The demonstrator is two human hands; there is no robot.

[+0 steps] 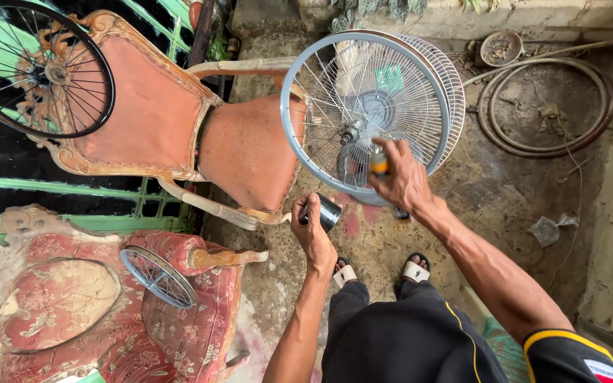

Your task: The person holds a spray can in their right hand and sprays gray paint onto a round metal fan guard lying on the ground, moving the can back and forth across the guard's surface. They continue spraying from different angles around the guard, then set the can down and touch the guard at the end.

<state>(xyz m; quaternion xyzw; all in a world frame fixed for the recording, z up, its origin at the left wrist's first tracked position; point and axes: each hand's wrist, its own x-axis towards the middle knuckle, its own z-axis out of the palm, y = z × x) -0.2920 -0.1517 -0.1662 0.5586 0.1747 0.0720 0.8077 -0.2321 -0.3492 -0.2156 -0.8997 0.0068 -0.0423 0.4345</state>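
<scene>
nearest the camera, at the bottom of the view, the person's black trousers and two feet in white-strapped sandals (414, 270) stand on a stained concrete floor (505, 198). just above them, the left hand (313, 234) is closed around a small dark can (329, 211), held low and close to the body. up and to the right of it, the right hand (402, 181) is clamped on a small tool with an orange handle (378, 162), its tip pointing up toward the hub of a silver spoked bicycle wheel (363, 117). that wheel stands upright directly beyond both hands, its lower rim just past the right hand's knuckles; whether skin touches the rim cannot be told. the hands are apart, the right one higher and nearer the wheel. a second silver wheel (452, 92) leans behind the first, offset to the right. to the left, the first wheel's rim overlaps an ornate wooden chair with worn orange upholstery (179, 128), and a black-rimmed wheel (37, 67) rests against its back. lower left, a small wheel (157, 276) lies on a red floral armchair (65, 305). farther off, at upper right, a coiled hose (548, 106) lies on the ground beside a wall.
</scene>
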